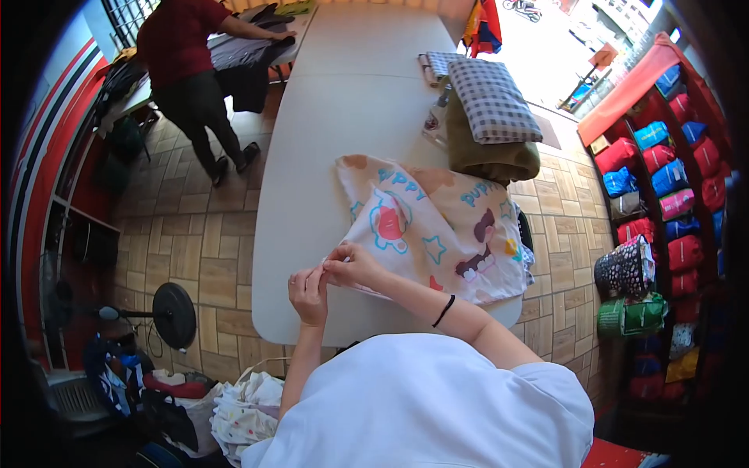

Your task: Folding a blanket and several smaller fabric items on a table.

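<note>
A cream cloth printed with cartoon puppies, stars and lettering [434,234] lies spread and partly folded over the near end of the white table [310,146]. My left hand [309,295] pinches its left near corner between thumb and fingers. Touching it, my right hand [353,266] grips the same edge of the cloth, with that forearm reaching across the near part of the fabric. The corner itself is mostly hidden by my fingers. Beyond the cloth, at the table's right side, a folded grey-and-white checked fabric [494,99] rests on a folded olive blanket [494,155].
A clear plastic bottle [434,120] is beside the blanket. A person in a dark red shirt [178,44] handles dark garments [246,58] at another table, back left. Shelves of bagged bundles [661,158] and baskets [626,269] line the right; a fan's round base [174,316] and filled bags [246,409] are at left.
</note>
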The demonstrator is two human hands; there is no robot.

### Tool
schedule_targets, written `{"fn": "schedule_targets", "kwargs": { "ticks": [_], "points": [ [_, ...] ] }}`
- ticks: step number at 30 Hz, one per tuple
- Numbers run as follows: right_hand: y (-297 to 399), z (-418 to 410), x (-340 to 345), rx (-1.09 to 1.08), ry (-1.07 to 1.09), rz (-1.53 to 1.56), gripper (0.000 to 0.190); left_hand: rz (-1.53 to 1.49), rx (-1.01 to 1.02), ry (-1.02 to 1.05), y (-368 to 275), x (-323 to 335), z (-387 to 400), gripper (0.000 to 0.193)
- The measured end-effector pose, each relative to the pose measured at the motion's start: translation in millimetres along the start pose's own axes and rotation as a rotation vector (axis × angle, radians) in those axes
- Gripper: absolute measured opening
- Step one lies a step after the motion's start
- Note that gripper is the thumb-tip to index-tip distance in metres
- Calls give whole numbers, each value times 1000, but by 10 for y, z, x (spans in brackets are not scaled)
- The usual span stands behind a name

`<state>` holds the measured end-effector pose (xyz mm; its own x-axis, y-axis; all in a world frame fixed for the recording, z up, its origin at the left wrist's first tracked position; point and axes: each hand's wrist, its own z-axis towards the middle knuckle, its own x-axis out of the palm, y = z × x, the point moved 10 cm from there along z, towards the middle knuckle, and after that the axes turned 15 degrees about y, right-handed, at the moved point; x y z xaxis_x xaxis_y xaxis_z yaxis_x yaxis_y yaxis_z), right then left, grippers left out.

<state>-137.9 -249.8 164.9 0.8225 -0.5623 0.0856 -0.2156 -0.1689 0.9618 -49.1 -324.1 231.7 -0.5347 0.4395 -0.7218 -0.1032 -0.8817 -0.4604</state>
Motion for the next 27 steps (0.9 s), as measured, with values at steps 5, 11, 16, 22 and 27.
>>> {"fn": "schedule_targets", "kwargs": {
  "ticks": [5, 11, 16, 22, 27],
  "points": [
    [185, 274, 75, -131, 20, -407, 15, 68, -5, -44, 109, -141, -29, 12],
    [459, 519, -286, -317, -472, -998, 2, -29, 106, 23, -42, -401, -43, 8],
    [315, 702, -1195, -123, -798, -867, 5, -401, -523, -455, 1356, -1278, -531, 11],
    [832, 1258, -634, -219, -803, -954, 11, -831, -684, -659, 2931, -1737, -531, 13],
    [1617, 1914, 1129, -753, -292, -740, 35, -861, -498, -239, 3266, -1724, 307, 12]
  ]
}}
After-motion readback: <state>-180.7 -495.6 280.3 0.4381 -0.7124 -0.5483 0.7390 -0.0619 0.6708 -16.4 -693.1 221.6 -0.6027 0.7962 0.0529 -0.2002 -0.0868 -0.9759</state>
